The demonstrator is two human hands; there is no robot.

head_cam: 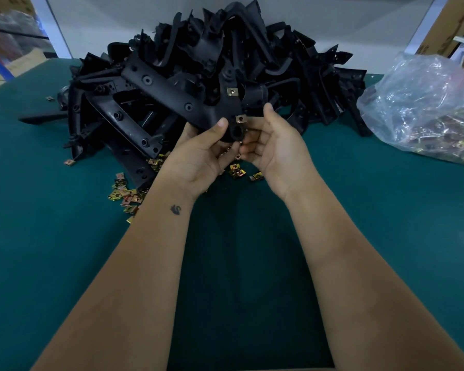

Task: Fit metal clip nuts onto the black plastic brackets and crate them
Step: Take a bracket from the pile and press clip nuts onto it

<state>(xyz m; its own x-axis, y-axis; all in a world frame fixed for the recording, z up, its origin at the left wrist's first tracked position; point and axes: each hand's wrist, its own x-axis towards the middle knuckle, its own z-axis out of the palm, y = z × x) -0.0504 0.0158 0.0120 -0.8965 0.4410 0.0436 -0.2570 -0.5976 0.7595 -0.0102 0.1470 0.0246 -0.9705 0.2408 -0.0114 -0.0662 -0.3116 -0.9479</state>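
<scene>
Hands: left hand and right hand both grip one bracket above the desk.
Bracket: long axis runs up-left (two clip nuts fitted).

Dim, bluish overhead light, soft shadow between the forearms, wide-angle bending at edges, glare on plastic bag

text: none readable | labels: none | cardboard boxes: dark print, too blurred to read
</scene>
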